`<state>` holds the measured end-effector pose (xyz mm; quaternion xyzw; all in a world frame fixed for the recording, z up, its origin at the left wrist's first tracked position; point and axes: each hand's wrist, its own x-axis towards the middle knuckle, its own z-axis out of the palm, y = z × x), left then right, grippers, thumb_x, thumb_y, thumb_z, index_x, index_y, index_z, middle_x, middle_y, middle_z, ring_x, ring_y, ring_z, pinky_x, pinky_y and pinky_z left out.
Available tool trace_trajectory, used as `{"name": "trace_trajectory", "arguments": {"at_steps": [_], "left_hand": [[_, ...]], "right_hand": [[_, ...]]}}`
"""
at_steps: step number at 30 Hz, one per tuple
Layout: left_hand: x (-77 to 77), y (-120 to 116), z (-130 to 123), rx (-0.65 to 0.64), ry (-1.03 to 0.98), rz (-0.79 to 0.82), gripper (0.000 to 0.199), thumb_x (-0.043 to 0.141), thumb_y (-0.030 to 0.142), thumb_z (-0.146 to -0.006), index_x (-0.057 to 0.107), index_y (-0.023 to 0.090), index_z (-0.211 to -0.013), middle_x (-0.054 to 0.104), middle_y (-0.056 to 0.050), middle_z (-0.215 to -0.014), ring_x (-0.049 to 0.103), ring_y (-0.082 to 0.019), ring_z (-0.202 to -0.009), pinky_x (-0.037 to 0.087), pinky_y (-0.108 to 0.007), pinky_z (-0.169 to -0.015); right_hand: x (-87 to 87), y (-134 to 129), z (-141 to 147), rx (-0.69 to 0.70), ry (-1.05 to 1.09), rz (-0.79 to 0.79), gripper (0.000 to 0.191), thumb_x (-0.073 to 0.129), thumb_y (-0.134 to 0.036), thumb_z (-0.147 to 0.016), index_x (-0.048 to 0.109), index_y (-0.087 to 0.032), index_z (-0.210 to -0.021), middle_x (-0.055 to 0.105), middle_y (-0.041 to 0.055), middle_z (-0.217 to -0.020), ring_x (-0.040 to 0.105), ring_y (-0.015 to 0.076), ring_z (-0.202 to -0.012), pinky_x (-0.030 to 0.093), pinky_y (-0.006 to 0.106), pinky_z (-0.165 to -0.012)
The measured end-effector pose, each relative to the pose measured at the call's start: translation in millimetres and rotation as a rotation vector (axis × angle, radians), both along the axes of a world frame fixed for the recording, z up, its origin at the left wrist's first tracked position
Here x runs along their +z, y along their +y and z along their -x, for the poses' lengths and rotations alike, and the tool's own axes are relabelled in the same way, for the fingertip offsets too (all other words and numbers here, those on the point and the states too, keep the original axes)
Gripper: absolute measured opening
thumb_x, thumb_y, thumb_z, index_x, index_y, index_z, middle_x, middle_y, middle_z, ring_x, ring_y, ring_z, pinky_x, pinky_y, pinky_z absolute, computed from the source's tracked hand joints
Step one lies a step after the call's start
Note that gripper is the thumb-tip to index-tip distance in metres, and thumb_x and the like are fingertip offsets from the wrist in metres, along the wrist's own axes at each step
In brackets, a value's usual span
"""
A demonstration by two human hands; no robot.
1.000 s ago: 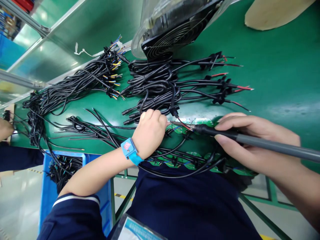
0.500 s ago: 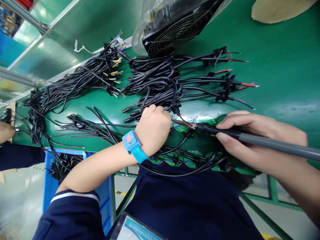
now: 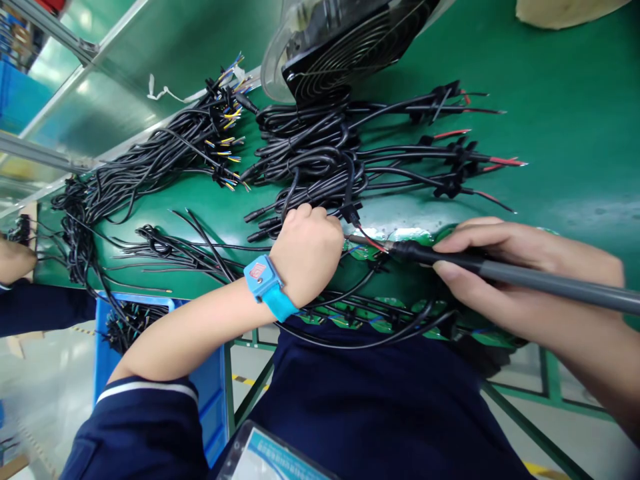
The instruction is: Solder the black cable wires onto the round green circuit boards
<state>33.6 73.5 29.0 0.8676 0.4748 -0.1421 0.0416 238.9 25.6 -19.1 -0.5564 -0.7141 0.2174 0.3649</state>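
My right hand (image 3: 520, 247) grips a soldering iron (image 3: 545, 283) like a pen, its tip pointing left toward my left hand. Curled closed just above the bench, my left hand (image 3: 310, 250) has its fingertips hidden, so what it holds cannot be made out. Beside it, red and black wire ends (image 3: 371, 240) from a black cable cross near the iron's tip. Small green circuit boards (image 3: 410, 235) lie behind and beneath the tip. More boards (image 3: 345, 322) with black cables line the bench's front edge.
Coiled black cables (image 3: 310, 147) with bared ends lie behind my hands, below a black fan (image 3: 360, 50). Another cable bundle (image 3: 150, 163) stretches to the left. A blue bin (image 3: 210, 393) with cables stands below the bench edge. Someone's hand (image 3: 15, 261) is at far left.
The view has shifted slightly. Both hands keep nearly the same position, with the soldering iron still held near the wire ends.
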Motion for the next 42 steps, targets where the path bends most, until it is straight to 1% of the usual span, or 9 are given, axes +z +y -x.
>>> {"name": "trace_trajectory", "arguments": {"at_steps": [5, 9, 15, 19, 22, 28, 36, 39, 42], "left_hand": [[-0.3, 0, -1, 0.009, 0.007, 0.007, 0.022, 0.040, 0.009, -0.086, 0.060, 0.008, -0.078, 0.059, -0.011, -0.074, 0.053, -0.024, -0.079, 0.043, -0.038, -0.074], [-0.7, 0, 0, -0.001, 0.011, 0.000, 0.022, 0.040, 0.010, -0.087, 0.060, 0.008, -0.079, 0.059, -0.011, -0.075, 0.053, -0.023, -0.080, 0.043, -0.038, -0.075], [1.9, 0, -1, -0.006, 0.030, 0.015, 0.022, 0.039, 0.008, -0.086, 0.061, 0.007, -0.082, 0.059, -0.012, -0.076, 0.053, -0.024, -0.080, 0.042, -0.038, -0.075], [2.2, -1, -1, 0.000, 0.048, 0.022, 0.022, 0.039, 0.008, -0.086, 0.060, 0.007, -0.083, 0.059, -0.012, -0.077, 0.054, -0.025, -0.082, 0.042, -0.038, -0.075], [0.0, -2, -1, 0.001, 0.031, -0.008, 0.022, 0.039, 0.009, -0.087, 0.060, 0.008, -0.082, 0.059, -0.012, -0.077, 0.054, -0.026, -0.083, 0.042, -0.039, -0.075], [0.1, -2, -1, 0.009, 0.024, 0.005, 0.023, 0.038, 0.007, -0.086, 0.061, 0.007, -0.083, 0.060, -0.012, -0.077, 0.054, -0.025, -0.082, 0.042, -0.039, -0.076], [2.9, -1, -1, 0.009, 0.023, 0.025, 0.024, 0.037, 0.008, -0.087, 0.061, 0.006, -0.085, 0.060, -0.013, -0.079, 0.054, -0.025, -0.083, 0.043, -0.039, -0.076], [2.7, -1, -1, 0.016, 0.027, 0.025, 0.024, 0.037, 0.008, -0.087, 0.061, 0.007, -0.085, 0.060, -0.013, -0.080, 0.054, -0.025, -0.084, 0.043, -0.039, -0.077], [1.5, -2, -1, 0.017, 0.021, 0.009, 0.022, 0.039, 0.009, -0.087, 0.061, 0.007, -0.084, 0.060, -0.012, -0.079, 0.054, -0.024, -0.083, 0.042, -0.038, -0.076]], "right_hand": [[-5.1, -4, -3, -0.084, 0.148, 0.035, 0.020, 0.058, -0.045, -0.079, 0.062, -0.026, -0.084, 0.065, 0.0006, -0.081, 0.060, 0.0140, -0.067, 0.044, 0.028, -0.059], [-3.4, -4, -2, -0.076, 0.081, 0.076, 0.025, 0.055, -0.049, -0.080, 0.062, -0.025, -0.083, 0.065, 0.0012, -0.081, 0.062, 0.0162, -0.070, 0.046, 0.031, -0.062], [-1.0, 1, -2, 0.024, -0.023, -0.011, 0.029, 0.049, -0.052, -0.082, 0.059, -0.024, -0.081, 0.064, 0.0007, -0.076, 0.061, 0.0127, -0.061, 0.043, 0.026, -0.051], [-1.9, 2, -2, 0.051, -0.011, -0.020, 0.027, 0.050, -0.051, -0.082, 0.058, -0.025, -0.081, 0.063, 0.0004, -0.075, 0.060, 0.0125, -0.062, 0.043, 0.026, -0.053], [-1.6, -1, -1, 0.036, 0.047, 0.026, 0.027, 0.053, -0.051, -0.080, 0.060, -0.026, -0.082, 0.062, 0.0007, -0.075, 0.059, 0.0133, -0.063, 0.043, 0.028, -0.054], [4.3, -9, -2, -0.106, 0.140, 0.166, 0.024, 0.059, -0.049, -0.077, 0.061, -0.026, -0.085, 0.064, 0.0039, -0.089, 0.061, 0.0188, -0.078, 0.044, 0.034, -0.067], [-5.1, -2, -2, -0.018, 0.079, 0.110, 0.032, 0.054, -0.056, -0.077, 0.061, -0.025, -0.081, 0.062, 0.0025, -0.078, 0.059, 0.0152, -0.065, 0.042, 0.031, -0.057], [-4.4, -2, -3, -0.013, 0.065, 0.116, 0.034, 0.052, -0.058, -0.077, 0.061, -0.025, -0.081, 0.062, 0.0028, -0.079, 0.059, 0.0156, -0.065, 0.042, 0.031, -0.056], [0.9, -5, -3, -0.047, 0.074, 0.149, 0.029, 0.055, -0.054, -0.078, 0.061, -0.026, -0.084, 0.063, 0.0029, -0.083, 0.060, 0.0165, -0.070, 0.043, 0.032, -0.059]]}}
